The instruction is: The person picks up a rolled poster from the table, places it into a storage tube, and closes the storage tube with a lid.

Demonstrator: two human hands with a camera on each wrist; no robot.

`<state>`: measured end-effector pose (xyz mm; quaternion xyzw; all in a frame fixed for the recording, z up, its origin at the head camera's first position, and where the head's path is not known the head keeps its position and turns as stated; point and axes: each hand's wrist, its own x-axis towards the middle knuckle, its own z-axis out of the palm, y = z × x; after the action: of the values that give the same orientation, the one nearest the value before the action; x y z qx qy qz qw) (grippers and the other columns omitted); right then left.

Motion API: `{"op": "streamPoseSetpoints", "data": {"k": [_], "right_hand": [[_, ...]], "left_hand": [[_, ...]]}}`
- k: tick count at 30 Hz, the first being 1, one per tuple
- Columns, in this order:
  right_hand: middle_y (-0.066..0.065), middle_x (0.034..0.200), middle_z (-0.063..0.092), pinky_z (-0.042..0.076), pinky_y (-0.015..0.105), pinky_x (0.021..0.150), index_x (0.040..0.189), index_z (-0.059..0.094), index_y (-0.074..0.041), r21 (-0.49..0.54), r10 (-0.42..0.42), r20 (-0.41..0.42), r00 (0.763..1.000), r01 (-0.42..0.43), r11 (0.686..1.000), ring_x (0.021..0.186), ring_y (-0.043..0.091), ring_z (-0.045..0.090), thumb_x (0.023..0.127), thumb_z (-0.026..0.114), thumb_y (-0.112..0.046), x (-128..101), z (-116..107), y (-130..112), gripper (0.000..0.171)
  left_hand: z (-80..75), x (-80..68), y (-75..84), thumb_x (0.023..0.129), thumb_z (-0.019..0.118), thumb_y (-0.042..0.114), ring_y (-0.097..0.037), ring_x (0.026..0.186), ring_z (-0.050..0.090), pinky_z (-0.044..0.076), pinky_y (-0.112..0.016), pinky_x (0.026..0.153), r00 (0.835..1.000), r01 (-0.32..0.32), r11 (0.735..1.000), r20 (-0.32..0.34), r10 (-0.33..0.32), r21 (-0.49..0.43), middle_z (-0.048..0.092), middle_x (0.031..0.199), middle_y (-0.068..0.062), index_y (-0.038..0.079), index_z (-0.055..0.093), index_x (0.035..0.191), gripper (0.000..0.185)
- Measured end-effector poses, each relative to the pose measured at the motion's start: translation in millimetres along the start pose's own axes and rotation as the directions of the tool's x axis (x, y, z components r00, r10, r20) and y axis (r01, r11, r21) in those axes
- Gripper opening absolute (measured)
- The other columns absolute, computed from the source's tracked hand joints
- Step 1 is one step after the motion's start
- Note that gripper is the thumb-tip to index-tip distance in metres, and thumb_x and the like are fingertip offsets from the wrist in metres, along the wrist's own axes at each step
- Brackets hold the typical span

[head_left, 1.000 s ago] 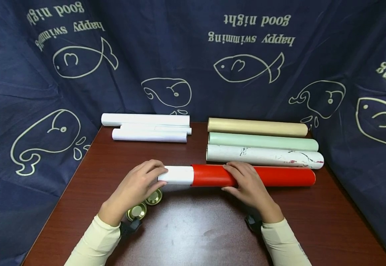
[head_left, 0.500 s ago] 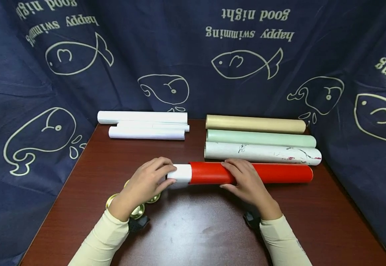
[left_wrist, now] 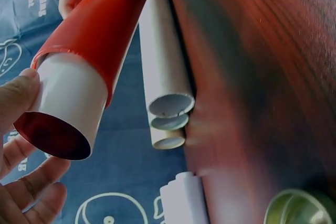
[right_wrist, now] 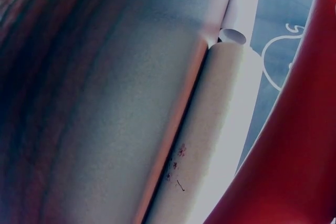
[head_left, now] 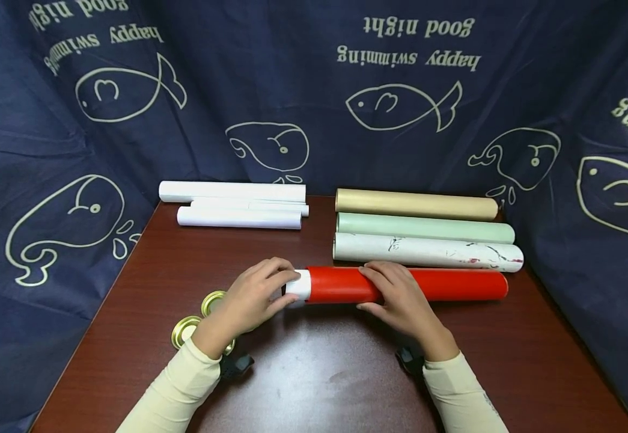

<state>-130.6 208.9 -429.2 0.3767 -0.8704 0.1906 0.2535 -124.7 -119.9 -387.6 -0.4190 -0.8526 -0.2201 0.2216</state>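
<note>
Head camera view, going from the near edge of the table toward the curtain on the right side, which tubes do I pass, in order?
Red tube, held by the right hand → white tube with marks → pale green tube → tan tube, closest to the curtain.

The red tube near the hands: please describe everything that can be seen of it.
The red tube is a long, smooth cylinder, probably card, lying flat on the brown table in front of three other tubes. Its left end is open, and a white paper roll sticks a little out of it; the left wrist view shows the roll is hollow. The right hand grips the tube over its top near the middle. The left hand holds the roll's end.
</note>
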Motion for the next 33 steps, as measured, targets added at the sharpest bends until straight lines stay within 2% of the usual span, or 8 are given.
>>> {"op": "streamPoseSetpoints", "data": {"k": [9, 16, 21, 24, 33], "right_hand": [[0.012, 0.123, 0.06, 0.041, 0.051, 0.1, 0.128, 0.061, -0.005, 0.002, -0.005, -0.013, 1.0, 0.005, 1.0, 0.114, 0.034, 0.056, 0.071, 0.087, -0.034, -1.7, 1.9, 0.0, 0.069], [0.012, 0.124, 0.06, 0.041, 0.052, 0.099, 0.128, 0.061, -0.005, 0.0, 0.015, -0.021, 1.0, -0.015, 1.0, 0.113, 0.034, 0.056, 0.071, 0.086, -0.033, -1.1, -2.8, -0.1, 0.068], [0.013, 0.124, 0.06, 0.041, 0.052, 0.099, 0.128, 0.061, -0.005, -0.005, 0.017, -0.015, 1.0, -0.017, 1.0, 0.113, 0.035, 0.057, 0.071, 0.086, -0.033, -1.3, -3.8, -0.5, 0.069], [0.013, 0.124, 0.06, 0.041, 0.052, 0.099, 0.128, 0.061, -0.005, -0.005, 0.012, -0.015, 1.0, -0.012, 1.0, 0.113, 0.034, 0.057, 0.07, 0.086, -0.033, -1.5, -3.2, -0.9, 0.069], [0.012, 0.124, 0.06, 0.041, 0.049, 0.098, 0.127, 0.062, -0.005, -0.003, 0.022, -0.026, 0.999, -0.022, 1.0, 0.113, 0.033, 0.057, 0.07, 0.087, -0.031, 0.6, -4.5, 0.6, 0.068]], "left_hand": [[6.6, 2.9, 1.5, 0.083, 0.082, 0.027, -0.019, 0.104, 0.059, 0.051, -0.035, 0.088, 1.0, 0.004, 0.998, 0.018, -0.003, -0.067, 0.06, 0.115, -0.003, 0.01, 0.069, 0.115, 0.038], [3.4, 0.4, 0.6, 0.087, 0.076, 0.016, -0.019, 0.115, 0.059, 0.048, -0.036, 0.098, 1.0, 0.001, 0.983, 0.006, 0.0, -0.186, 0.062, 0.124, -0.006, 0.004, 0.065, 0.123, 0.039], [5.0, -3.8, 1.1, 0.09, 0.073, 0.015, -0.02, 0.113, 0.06, 0.05, -0.036, 0.095, 1.0, -0.001, 0.981, 0.002, 0.002, -0.194, 0.058, 0.127, -0.008, 0.005, 0.065, 0.125, 0.038], [9.2, -6.5, 2.7, 0.09, 0.074, 0.014, -0.019, 0.111, 0.061, 0.052, -0.035, 0.092, 1.0, 0.006, 0.982, -0.013, -0.009, -0.189, 0.057, 0.126, -0.007, 0.007, 0.065, 0.125, 0.038], [23.2, -0.7, 12.4, 0.087, 0.076, 0.009, -0.022, 0.116, 0.058, 0.046, -0.037, 0.1, 0.992, 0.013, 0.976, -0.118, -0.039, -0.218, 0.063, 0.123, -0.007, 0.004, 0.067, 0.122, 0.037]]}}
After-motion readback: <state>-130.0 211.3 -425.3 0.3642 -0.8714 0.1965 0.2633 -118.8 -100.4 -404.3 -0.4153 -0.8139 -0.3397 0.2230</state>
